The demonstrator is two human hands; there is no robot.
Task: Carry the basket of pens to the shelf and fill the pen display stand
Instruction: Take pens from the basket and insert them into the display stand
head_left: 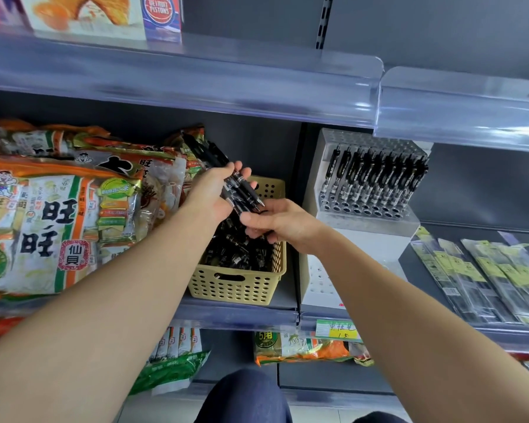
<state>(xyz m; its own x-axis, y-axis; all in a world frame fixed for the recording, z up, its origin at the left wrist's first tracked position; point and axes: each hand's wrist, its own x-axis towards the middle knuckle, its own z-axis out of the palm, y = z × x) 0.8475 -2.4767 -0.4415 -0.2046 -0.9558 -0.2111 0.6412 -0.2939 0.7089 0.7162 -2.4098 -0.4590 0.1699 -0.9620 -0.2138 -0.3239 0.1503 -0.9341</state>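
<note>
While the shelf [235, 315] carries all we need on one level, we judge the carrying done and the filling in hand. Big rice cracker bags [58, 221] crowd its left part. To the right stands the clear pen display stand [368, 222], its back rows lined with upright pens [376, 175] and its front holes open, so far as we can see. Between the bags and the stand sits the beige perforated basket [235, 285], just beside the stand's white base, with a heap of loose pens [239, 254] in it. Our left hand [213, 190] hangs over the basket's far end, its grip closed round a bundle of pens [226, 175] whose tips point down toward our right hand [283, 224]. That hand's thumb lies near the tips and its fingers curl under. We cannot tell whether its grip holds a pen, as dark pens lie right behind it. Next, we think, the right hand must draw one pen from the bundle, carry it across to the stand and seat it tip-first in an empty front hole, clear of its neighbours.
</note>
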